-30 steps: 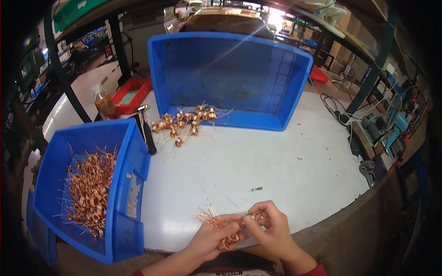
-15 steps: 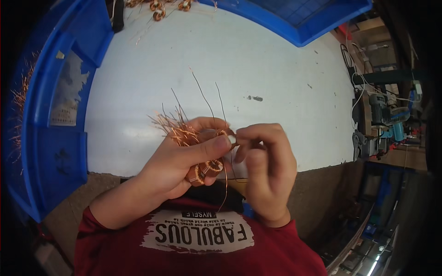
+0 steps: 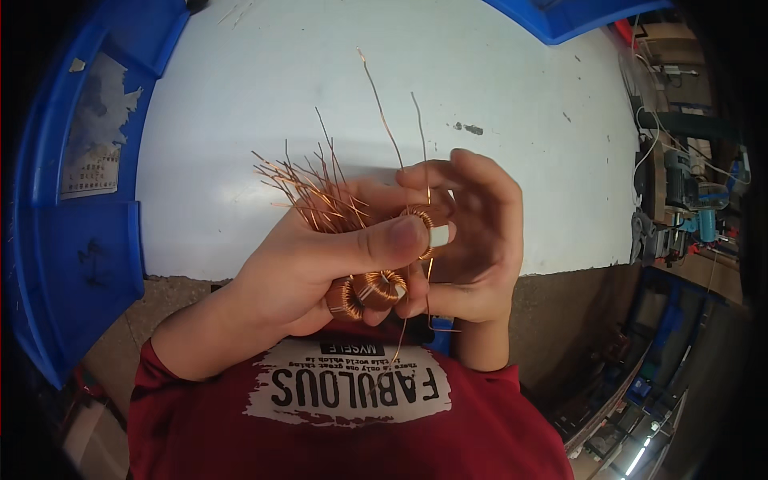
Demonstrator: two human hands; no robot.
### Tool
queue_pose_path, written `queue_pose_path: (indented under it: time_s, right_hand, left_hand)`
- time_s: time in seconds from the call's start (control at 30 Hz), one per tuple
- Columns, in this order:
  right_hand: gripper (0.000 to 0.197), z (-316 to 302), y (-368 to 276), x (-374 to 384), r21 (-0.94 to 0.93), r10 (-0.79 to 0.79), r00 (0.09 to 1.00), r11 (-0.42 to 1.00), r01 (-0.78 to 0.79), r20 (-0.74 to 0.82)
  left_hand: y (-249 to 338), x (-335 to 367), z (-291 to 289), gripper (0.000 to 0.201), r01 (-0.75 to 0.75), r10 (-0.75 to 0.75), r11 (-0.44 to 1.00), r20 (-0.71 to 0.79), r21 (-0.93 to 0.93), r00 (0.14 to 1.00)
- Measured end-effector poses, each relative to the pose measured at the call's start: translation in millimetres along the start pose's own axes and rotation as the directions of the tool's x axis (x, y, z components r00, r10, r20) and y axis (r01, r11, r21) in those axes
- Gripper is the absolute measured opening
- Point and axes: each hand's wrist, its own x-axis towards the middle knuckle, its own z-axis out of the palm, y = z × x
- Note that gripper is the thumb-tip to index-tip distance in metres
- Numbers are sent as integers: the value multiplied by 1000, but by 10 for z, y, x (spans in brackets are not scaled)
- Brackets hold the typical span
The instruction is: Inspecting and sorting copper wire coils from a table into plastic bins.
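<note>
My left hand [image 3: 320,256] is closed around several toroidal coils wound with copper wire. Its thumb presses on the uppermost coil [image 3: 419,220], which carries a white piece [image 3: 439,235] on its right side. Long wire leads rise from this coil and others hang below it. Two more coils [image 3: 379,290] show under the thumb. A bundle of copper leads [image 3: 308,192] fans out above the same hand. My right hand [image 3: 488,240] curves around the right side of the uppermost coil, fingers and thumb spread apart, fingertips close to its leads. Whether they touch the wire is hard to tell.
A white worktop [image 3: 240,104] with dark marks lies beyond my hands. Blue bins stand at the left [image 3: 120,240] and at the far right [image 3: 576,20]. Machinery and cables [image 3: 680,184] stand past the right edge of the worktop.
My right hand has opened from a pinch at the coil's side, its fingers moving up and apart. The held coils have shifted slightly right, and the white piece is now fully exposed.
</note>
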Motion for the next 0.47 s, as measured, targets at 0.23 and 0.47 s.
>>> queue_pose_path:
  time_s: [0.23,0.47]
  right_hand:
    - [95,-72,30,-33,263,-84,996,960,93,-44]
    - [94,-264,136,-185,224,-226,974,951,214,28]
  left_hand:
    - [-20,-59,55,29,34,-27,996,-91,83,995]
    - [-88,-88,54,35,68,-24,979,-225,194,974]
